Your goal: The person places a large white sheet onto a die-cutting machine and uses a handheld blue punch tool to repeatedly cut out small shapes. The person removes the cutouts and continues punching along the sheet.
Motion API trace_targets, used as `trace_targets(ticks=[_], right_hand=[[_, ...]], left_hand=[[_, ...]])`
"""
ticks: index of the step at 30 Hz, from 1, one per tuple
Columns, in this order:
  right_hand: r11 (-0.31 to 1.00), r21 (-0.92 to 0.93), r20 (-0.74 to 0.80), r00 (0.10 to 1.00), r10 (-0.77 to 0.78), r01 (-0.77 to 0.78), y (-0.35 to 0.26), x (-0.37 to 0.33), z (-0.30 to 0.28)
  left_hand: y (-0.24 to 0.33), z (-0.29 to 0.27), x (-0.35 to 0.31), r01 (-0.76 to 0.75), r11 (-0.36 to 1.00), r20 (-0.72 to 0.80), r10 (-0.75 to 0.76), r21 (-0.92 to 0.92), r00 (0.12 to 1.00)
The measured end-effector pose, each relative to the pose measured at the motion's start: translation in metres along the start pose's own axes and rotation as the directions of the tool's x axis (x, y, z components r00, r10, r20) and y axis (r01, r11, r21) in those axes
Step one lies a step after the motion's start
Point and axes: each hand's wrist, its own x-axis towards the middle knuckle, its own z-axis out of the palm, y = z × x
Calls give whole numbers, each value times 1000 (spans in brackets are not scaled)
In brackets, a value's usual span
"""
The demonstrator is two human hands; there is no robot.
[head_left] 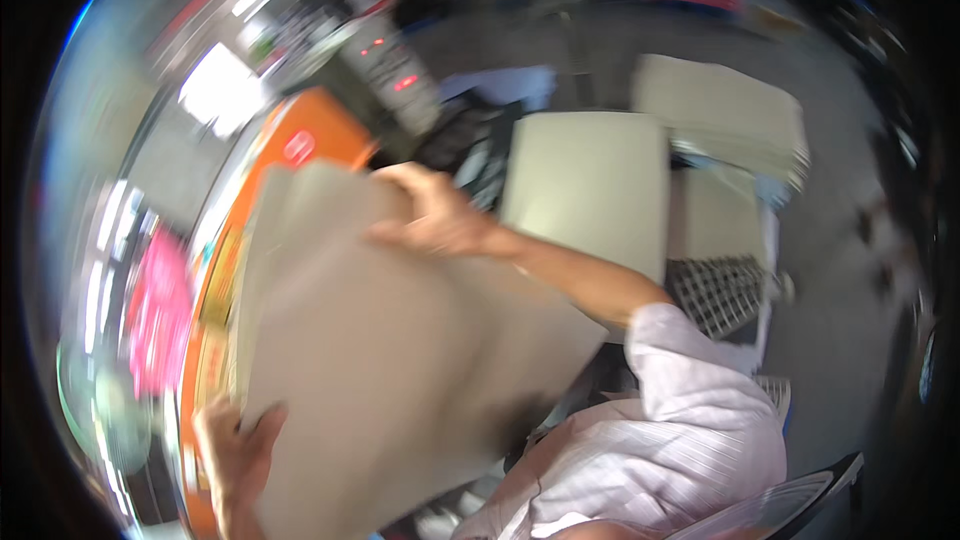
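A large grey-brown cardboard sheet (390,340) fills the middle of the blurred head view, tilted. My right hand (435,215) grips its upper right edge, with the forearm and a white rolled sleeve running down to the lower right. My left hand (235,450) holds the sheet's lower left edge, thumb on top. Under and beside the sheet lies an orange machine surface (310,140) with a curved edge.
Stacks of pale cardboard sheets (590,185) stand to the right, more (720,105) farther back. A black-and-white checked piece (715,290) lies beneath them. A pink object (160,310) is at the left. A grey floor lies beyond.
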Motion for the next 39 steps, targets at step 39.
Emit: trace_targets(ticks=[39], right_hand=[[923, -164, 939, 233, 255, -347, 37, -122, 186]], left_hand=[[-163, 232, -285, 527, 662, 256, -467, -534, 846]])
